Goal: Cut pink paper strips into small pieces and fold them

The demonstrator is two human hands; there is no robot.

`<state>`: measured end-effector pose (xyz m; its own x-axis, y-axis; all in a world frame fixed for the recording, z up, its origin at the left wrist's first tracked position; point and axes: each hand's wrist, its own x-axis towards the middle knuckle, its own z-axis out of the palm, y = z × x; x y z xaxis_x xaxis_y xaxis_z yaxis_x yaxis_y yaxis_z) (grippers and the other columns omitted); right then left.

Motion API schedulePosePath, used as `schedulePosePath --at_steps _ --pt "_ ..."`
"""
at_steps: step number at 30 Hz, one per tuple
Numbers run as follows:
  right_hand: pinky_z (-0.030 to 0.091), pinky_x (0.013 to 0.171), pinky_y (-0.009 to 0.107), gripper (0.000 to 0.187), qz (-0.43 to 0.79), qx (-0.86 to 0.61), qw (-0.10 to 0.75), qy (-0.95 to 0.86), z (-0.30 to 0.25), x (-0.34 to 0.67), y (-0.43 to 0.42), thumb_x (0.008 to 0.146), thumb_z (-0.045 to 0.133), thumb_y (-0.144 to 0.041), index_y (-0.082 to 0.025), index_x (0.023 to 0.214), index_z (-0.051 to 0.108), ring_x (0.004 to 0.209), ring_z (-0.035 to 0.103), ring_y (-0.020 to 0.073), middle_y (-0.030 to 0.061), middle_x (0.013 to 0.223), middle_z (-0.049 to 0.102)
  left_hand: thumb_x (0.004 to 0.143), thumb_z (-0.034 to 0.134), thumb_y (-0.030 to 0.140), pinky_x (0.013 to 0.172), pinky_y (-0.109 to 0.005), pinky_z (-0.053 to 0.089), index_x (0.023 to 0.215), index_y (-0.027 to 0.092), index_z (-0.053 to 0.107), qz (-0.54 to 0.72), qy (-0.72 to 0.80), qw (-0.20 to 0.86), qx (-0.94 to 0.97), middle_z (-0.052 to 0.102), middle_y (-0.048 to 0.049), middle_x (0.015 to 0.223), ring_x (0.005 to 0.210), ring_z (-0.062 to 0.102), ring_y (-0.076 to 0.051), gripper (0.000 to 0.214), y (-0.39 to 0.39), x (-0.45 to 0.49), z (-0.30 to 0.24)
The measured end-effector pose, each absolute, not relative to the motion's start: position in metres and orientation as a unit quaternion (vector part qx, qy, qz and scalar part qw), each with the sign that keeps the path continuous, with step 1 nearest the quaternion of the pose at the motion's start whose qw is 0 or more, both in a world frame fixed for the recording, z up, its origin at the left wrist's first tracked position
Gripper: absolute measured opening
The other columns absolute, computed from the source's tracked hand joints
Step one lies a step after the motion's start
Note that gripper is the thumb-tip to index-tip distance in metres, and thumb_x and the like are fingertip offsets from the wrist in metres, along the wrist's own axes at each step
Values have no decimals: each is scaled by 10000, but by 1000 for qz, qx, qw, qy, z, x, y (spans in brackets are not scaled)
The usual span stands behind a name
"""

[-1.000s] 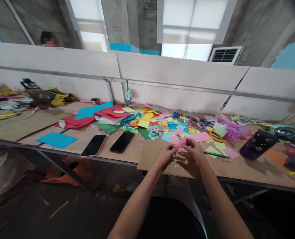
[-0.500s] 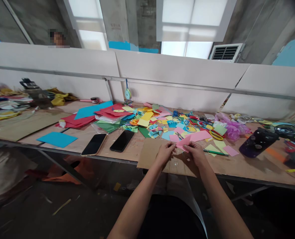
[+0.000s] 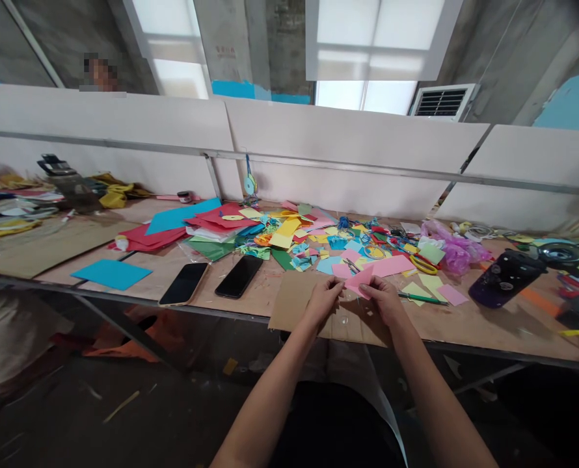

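A small piece of pink paper (image 3: 358, 282) is held up between my two hands, just above the table's front edge. My left hand (image 3: 326, 298) pinches its left side, and my right hand (image 3: 383, 298) grips its right side with fingers closed. Below them lies a brown cardboard sheet (image 3: 289, 300). To the right of my right hand rest a green pen (image 3: 423, 298), yellow paper pieces (image 3: 433, 283) and a pink paper square (image 3: 452, 295). Yellow-handled scissors (image 3: 423, 264) lie a little farther back.
Many coloured paper scraps (image 3: 309, 250) spread behind my hands. Two phones (image 3: 239, 276) and a blue paper sheet (image 3: 112, 273) lie to the left. A dark bottle (image 3: 504, 278) and a pink plastic bag (image 3: 450, 244) stand right. A white partition (image 3: 348, 140) borders the table's back.
The pink paper has shifted slightly between my fingers; both hands stay in nearly the same place. Beyond the partition, a person's head has moved a little left.
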<state>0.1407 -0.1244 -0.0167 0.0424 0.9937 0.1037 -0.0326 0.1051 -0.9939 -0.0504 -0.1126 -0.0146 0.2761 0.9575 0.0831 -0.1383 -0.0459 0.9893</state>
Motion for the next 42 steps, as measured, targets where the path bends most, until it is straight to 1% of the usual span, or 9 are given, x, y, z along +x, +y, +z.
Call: schedulePosePath --at_steps 3,10,17,21,24,31,33,38,42 --pt "496 668 275 354 480 -452 559 -503 -15 139 -125 674 838 -408 -224 962 748 777 650 184 11 910 747 794 628 537 395 -188 344 820 189 568 473 373 577 552 521 49 639 426 453 -64 354 -113 -51 -15" --pt "503 694 295 291 481 -456 584 -469 -14 141 -122 626 843 -343 -222 875 756 760 653 193 -2 836 744 789 631 506 426 -190 378 799 182 583 464 371 579 559 509 42 627 458 463 -71 328 -116 -51 -10" --pt "511 749 315 283 490 -446 580 -474 -13 141 -123 627 835 -329 -232 884 767 801 673 203 4 866 755 806 632 589 480 -194 393 844 175 614 460 344 605 551 546 22 649 507 492 -78 416 -115 -52 -9" --pt "492 752 302 250 487 -450 557 -500 -11 140 -126 662 821 -338 -235 884 773 788 654 191 -2 859 748 752 717 518 571 -197 435 918 159 666 481 320 603 550 617 -16 743 636 568 -100 399 -116 -51 -6" --pt "479 751 297 232 479 -445 555 -514 -10 138 -127 676 814 -351 -237 874 772 778 640 183 -11 856 742 717 753 465 598 -213 452 884 152 679 494 320 606 536 650 -38 815 677 588 -115 362 -118 -49 -5" --pt "466 772 291 217 490 -432 551 -519 -7 137 -128 693 806 -326 -243 891 774 798 633 179 -16 875 744 675 780 394 619 -233 454 826 145 677 503 320 617 513 650 -24 754 646 580 -114 309 -119 -47 -2" --pt "468 770 299 216 485 -437 552 -518 -8 137 -127 691 807 -329 -239 885 775 794 633 185 -13 862 743 675 784 404 598 -230 443 839 144 676 495 318 624 514 646 -19 743 616 570 -106 326 -120 -48 -1" --pt "467 773 308 222 479 -439 565 -508 -14 141 -122 680 814 -305 -248 892 779 799 633 192 -17 855 746 753 723 496 548 -212 425 1020 154 683 466 311 645 520 654 -18 746 598 582 -107 435 -119 -52 -3" --pt "463 748 319 199 487 -439 570 -495 -17 141 -121 663 829 -307 -246 845 777 768 633 200 -12 808 743 757 716 556 535 -194 418 956 150 657 455 320 654 512 664 -25 712 574 593 -99 456 -115 -54 -6"
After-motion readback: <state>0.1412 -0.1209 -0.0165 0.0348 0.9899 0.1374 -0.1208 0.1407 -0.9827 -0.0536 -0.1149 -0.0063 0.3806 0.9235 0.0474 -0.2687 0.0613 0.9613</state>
